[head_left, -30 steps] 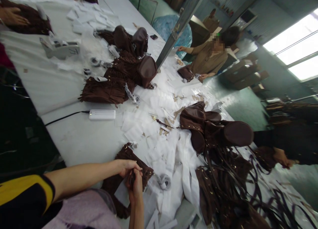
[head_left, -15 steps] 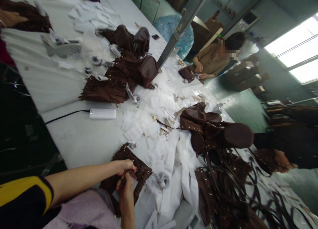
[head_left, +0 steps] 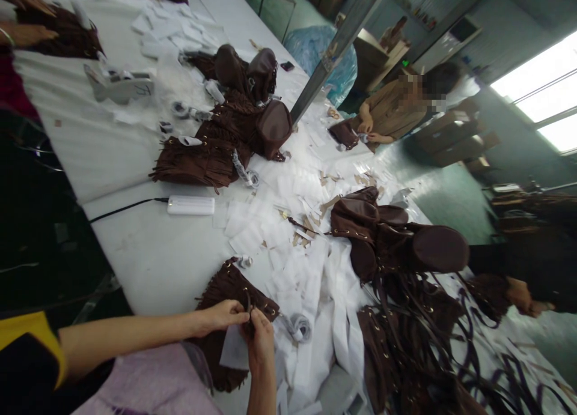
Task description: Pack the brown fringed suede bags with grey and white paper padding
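A brown fringed bag with metal eyelets lies at the table's near edge, under my hands. My left hand reaches in from the left and pinches a thin brown strap near the eyelets. Close against it, my right hand has its fingers closed on the same strap. A white sheet lies over the bag below my hands. Just right of the bag is a wrapped grey coil.
Brown bags and a white power bank lie beyond my hands. More bags with long straps are piled right. Paper scraps cover the middle. A metal post rises behind. Other people work left, right and across the table.
Both hands have moved right and now meet higher on the bag, with the strap between them. More of the white sheet shows. The view has shifted slightly.
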